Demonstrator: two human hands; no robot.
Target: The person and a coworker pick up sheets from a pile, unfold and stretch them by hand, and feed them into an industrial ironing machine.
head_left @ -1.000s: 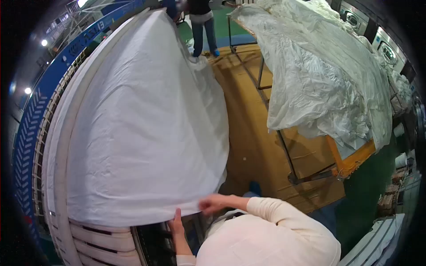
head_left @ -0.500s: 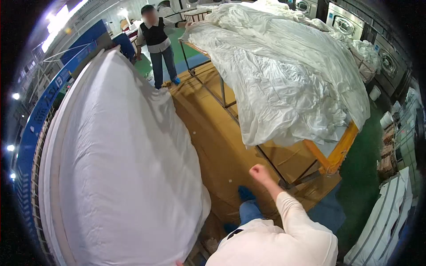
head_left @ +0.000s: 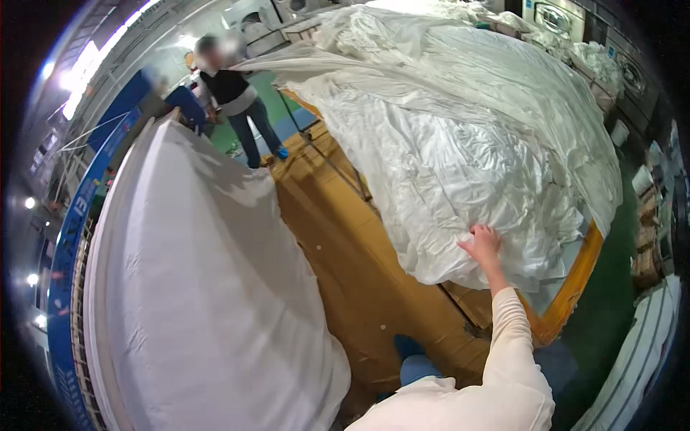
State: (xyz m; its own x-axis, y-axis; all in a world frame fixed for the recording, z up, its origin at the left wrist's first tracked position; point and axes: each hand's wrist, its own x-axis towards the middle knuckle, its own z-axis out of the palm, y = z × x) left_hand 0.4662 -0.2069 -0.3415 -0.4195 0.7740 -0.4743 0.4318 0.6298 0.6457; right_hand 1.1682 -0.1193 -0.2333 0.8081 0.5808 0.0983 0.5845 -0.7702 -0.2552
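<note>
My right hand (head_left: 484, 245) reaches over the near corner of a heap of crumpled white sheets (head_left: 445, 165) piled on the table. Its thumb and fingers are apart, resting on or just over the fabric, and I cannot see cloth closed between them. At my left, a large smooth white sheet (head_left: 215, 287) hangs down the front of a long machine with a blue frame. My left hand is outside the picture.
A co-worker (head_left: 233, 97) stands at the far end, one arm out to the sheets. The table's wooden edge (head_left: 575, 284) shows at the right. Brown floor covering (head_left: 345, 237) runs between machine and table. Washing machines (head_left: 553, 18) stand at the back.
My right hand has moved from above the floor covering up and right onto the sheet heap, its fingers opening from a closed fist. The co-worker has lifted part of a sheet.
</note>
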